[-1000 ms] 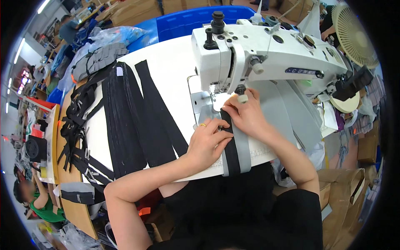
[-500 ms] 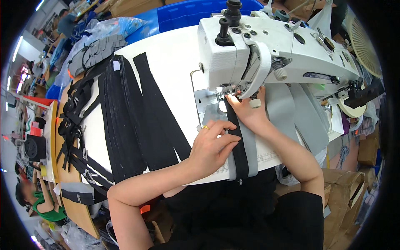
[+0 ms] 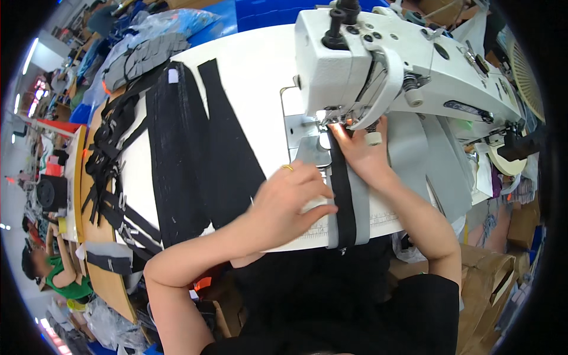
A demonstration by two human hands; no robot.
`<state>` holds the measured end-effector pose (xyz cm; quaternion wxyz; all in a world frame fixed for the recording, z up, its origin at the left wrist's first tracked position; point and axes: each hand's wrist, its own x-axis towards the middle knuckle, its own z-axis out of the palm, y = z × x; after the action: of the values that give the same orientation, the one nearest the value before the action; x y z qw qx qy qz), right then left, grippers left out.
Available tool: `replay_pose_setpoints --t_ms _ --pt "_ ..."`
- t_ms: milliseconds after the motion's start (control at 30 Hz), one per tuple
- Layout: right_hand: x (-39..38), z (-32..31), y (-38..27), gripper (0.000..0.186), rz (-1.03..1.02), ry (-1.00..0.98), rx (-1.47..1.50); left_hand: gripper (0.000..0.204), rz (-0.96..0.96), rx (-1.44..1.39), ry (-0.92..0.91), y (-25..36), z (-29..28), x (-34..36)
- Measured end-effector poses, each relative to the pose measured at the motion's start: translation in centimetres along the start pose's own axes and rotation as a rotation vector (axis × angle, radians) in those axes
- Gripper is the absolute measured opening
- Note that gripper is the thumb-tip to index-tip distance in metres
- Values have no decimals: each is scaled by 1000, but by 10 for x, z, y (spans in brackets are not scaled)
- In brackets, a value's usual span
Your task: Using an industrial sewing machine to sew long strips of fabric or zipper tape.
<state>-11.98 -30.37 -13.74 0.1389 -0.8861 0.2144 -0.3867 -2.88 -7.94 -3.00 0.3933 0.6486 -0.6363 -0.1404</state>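
A black zipper strip (image 3: 342, 195) lies lengthwise over a grey fabric piece (image 3: 361, 208) and runs up to the needle area of a white sewing machine (image 3: 331, 71). A small metal piece, perhaps a slider, hangs at its near end, past the table edge. My right hand (image 3: 368, 155) grips the strip by the presser foot; the machine's parts partly cover its fingers. Left of the strip hovers my left hand (image 3: 290, 204), slightly blurred, its thumb and forefinger apart and nothing between them. A ring sits on one of its fingers.
Long black fabric strips (image 3: 231, 142) lie on the white table (image 3: 254, 71) at left, beside tangled black straps (image 3: 112, 160). Grey fabric panels (image 3: 408, 145) and scissors (image 3: 436, 195) are at right. A blue bin (image 3: 266, 15) stands behind. Another person (image 3: 62, 275) sits far left.
My left hand has parted thumb and forefinger and shifted slightly left of the strip's edge. My right hand stays by the needle. The whole view has shifted a little.
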Motion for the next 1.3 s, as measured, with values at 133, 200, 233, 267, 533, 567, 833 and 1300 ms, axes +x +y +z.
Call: replay_pose_setpoints --t_ms 133,200,233,267,533,567,833,1300 --pt "14 -45 -23 32 -166 -95 -156 42 -216 265 -248 -7 -66 -20" --pt "19 -78 -56 35 -212 -187 -252 38 -302 233 -260 -16 -65 -42" --pt "16 -93 -70 38 -244 -281 -375 31 -274 241 -204 -16 -61 -49" --pt "10 -102 -88 38 -256 -277 -352 24 -251 255 -147 -16 -60 -56" --pt "-45 -66 -148 37 -479 -505 281 7 -483 -215 448 -24 -57 -57" --pt "-46 -61 -149 28 -565 -483 180 7 -557 -300 493 -22 -63 -58" --pt "-24 -69 -145 11 -450 -497 291 13 -693 -450 219 -18 -76 -74" --pt "-58 -142 -155 14 -622 -903 791 33 -872 -1113 734 -38 -47 -4"
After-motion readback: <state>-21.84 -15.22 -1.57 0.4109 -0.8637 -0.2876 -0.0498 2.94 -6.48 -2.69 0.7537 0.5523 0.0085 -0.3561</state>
